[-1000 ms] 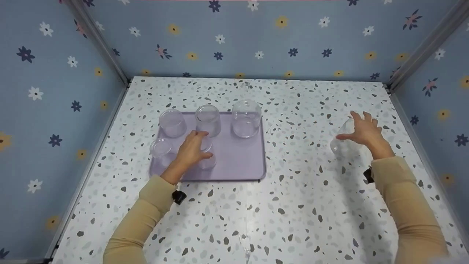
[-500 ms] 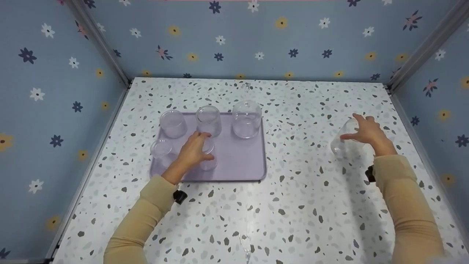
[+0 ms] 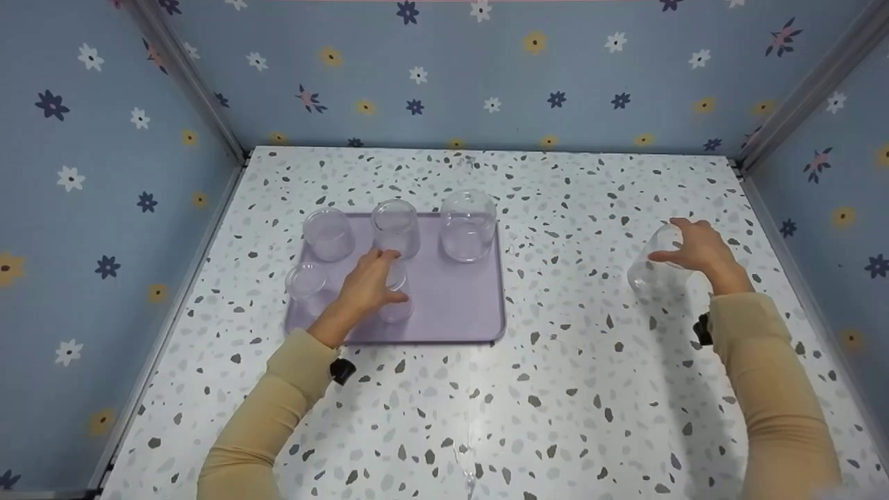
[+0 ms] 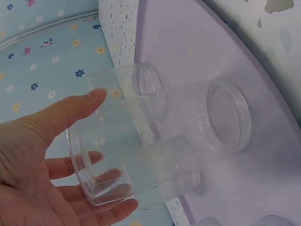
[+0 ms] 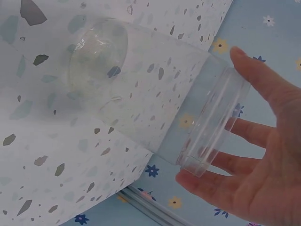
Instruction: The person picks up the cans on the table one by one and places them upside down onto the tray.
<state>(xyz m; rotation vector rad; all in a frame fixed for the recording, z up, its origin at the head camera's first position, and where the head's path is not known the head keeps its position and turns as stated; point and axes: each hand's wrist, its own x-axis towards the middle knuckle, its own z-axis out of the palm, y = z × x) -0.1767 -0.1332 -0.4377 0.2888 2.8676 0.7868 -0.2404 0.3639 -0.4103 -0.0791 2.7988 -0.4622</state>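
In the head view, my left hand is over the near part of a lilac tray. Its thumb and fingers hold the upper end of a clear jar, whose lower end meets the tray. Far to the right, my right hand grips another clear jar by its ridged top end, thumb on one side and fingers on the other. That jar's base is at the speckled table, though I cannot tell whether it touches. Both jars are see-through and look empty.
Three clear jars stand along the tray's far side: left, middle and right. A smaller clear jar is left of my left hand. Flowered blue panels enclose the table at back and sides.
My right hand has shifted slightly right, and its spread fingers have drawn in around the jar's top. My left hand has stayed about the same. The jars have not visibly moved.
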